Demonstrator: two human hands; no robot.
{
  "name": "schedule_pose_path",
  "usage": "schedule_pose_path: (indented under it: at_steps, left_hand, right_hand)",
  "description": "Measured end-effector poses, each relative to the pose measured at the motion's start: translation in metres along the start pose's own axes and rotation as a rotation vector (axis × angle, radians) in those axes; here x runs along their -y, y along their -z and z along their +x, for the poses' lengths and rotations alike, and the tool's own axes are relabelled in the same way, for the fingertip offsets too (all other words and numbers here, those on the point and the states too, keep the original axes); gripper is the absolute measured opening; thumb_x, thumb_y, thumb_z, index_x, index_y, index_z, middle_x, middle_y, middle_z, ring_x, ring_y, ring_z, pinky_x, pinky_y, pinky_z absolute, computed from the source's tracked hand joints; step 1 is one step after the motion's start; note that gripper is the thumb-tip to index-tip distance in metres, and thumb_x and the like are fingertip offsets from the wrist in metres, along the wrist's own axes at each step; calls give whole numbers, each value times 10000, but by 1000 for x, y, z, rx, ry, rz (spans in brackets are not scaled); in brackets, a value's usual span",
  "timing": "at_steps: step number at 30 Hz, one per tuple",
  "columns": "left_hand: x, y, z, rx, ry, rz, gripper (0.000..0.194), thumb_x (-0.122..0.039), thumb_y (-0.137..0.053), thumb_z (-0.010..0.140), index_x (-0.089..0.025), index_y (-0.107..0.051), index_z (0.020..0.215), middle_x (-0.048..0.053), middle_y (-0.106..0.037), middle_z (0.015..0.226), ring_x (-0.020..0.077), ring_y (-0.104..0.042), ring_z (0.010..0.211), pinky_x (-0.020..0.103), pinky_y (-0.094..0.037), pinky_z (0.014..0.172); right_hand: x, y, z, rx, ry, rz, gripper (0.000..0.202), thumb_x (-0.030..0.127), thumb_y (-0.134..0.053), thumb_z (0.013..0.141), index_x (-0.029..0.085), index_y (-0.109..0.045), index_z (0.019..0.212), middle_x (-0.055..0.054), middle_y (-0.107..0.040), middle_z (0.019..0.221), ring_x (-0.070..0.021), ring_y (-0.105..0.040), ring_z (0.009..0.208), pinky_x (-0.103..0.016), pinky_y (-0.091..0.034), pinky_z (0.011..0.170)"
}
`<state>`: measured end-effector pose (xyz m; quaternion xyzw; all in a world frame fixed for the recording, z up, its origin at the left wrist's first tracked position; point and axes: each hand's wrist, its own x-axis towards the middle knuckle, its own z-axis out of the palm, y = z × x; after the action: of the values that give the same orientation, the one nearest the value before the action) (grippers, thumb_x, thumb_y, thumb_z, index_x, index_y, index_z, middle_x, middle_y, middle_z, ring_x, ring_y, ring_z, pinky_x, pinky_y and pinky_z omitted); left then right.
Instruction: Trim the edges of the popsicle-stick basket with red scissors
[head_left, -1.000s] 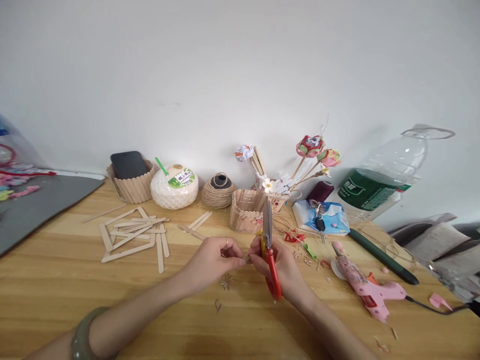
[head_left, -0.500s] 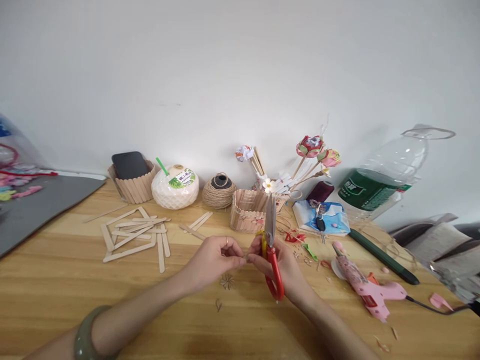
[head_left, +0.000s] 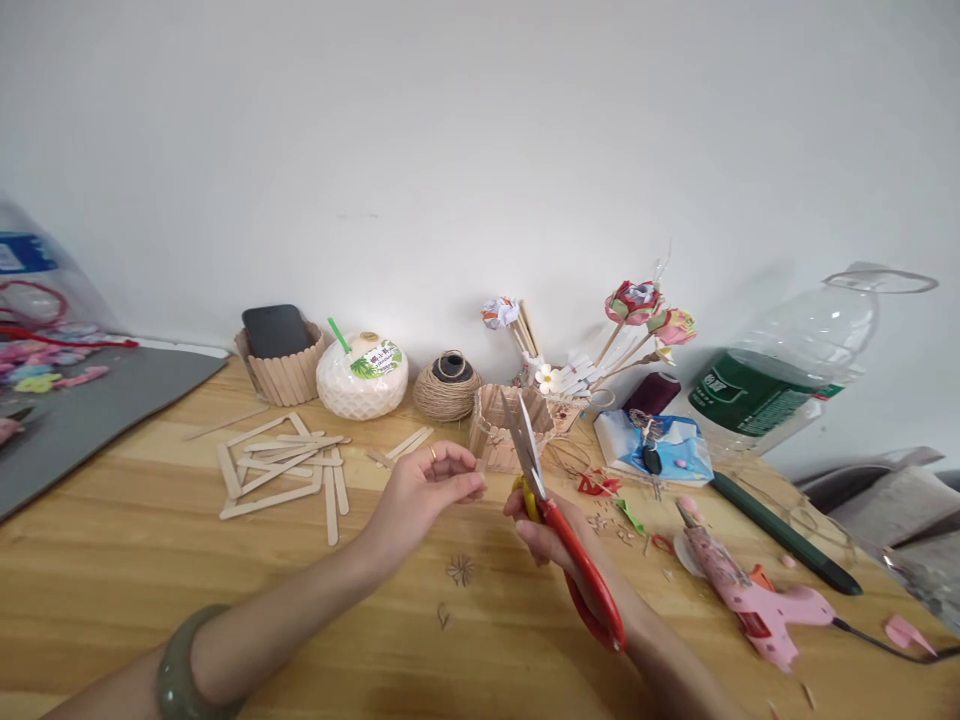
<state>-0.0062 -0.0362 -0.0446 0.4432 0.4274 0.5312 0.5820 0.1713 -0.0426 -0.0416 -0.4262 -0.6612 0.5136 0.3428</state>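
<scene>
My right hand (head_left: 559, 535) is wrapped round scissors (head_left: 574, 555) with red handles and a yellow part near the pivot. Their blades point up and away, slightly apart. To the left, my left hand (head_left: 431, 490) is closed in a pinch, thumb against fingertips. Whatever it pinches is too small to name. Below the hands, a small flower-like shape of thin brown loops (head_left: 460, 570) lies on the table, with a short curled bit (head_left: 443, 615) nearer me. Behind the blades stands a box of wooden craft sticks (head_left: 499, 430), partly hidden by them.
Loose craft sticks (head_left: 281, 460) lie at left. Along the wall stand a stick holder with a phone (head_left: 277, 330), a white coconut (head_left: 360, 385), a twine ball (head_left: 448, 390) and paper flowers (head_left: 634, 302). At right are a pink glue gun (head_left: 750, 600) and a plastic bottle (head_left: 772, 380).
My hands have moved apart. The scissors have tilted, their blades leaning left and parting, the red handles swinging right. The view has shifted slightly left.
</scene>
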Motion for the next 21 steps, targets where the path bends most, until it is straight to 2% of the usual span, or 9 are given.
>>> schedule_pose_path:
  at_steps: [6, 10, 15, 21]
  left_hand:
    - [-9, -1, -6, -20, 22, -139, 133, -257, -677, 671, -137, -625, 698, 14, -676, 675, 132, -615, 659, 246, -473, 636]
    - [-10, -2, -6, -15, 17, -131, 130, -250, -693, 656, -136, -630, 672, 16, -671, 666, 135, -613, 665, 238, -471, 616]
    - [-8, -3, -6, -23, -15, -78, 126, -245, -692, 662, -138, -625, 658, 13, -675, 645, 118, -608, 633, 226, -473, 619]
    - [-8, -3, -7, -34, -31, -40, 110, -222, -681, 666, -136, -621, 632, 1, -664, 606, 105, -601, 603, 211, -473, 606]
  right_hand:
    - [13, 0, -4, 152, -83, -134, 439, 634, -573, 679, 198, -534, 718, 1, -487, 698, -173, -445, 681, -267, -363, 615]
    - [18, -1, -6, 133, -101, -167, 498, 694, -531, 667, 203, -541, 749, -10, -502, 732, -191, -468, 721, -282, -391, 655]
    - [22, 0, -6, 209, -116, -220, 502, 681, -492, 709, 183, -502, 771, -1, -468, 730, -175, -439, 709, -278, -377, 646]
    - [20, 0, -5, 221, -117, -234, 495, 676, -479, 723, 184, -469, 779, 0, -453, 742, -171, -419, 716, -275, -361, 644]
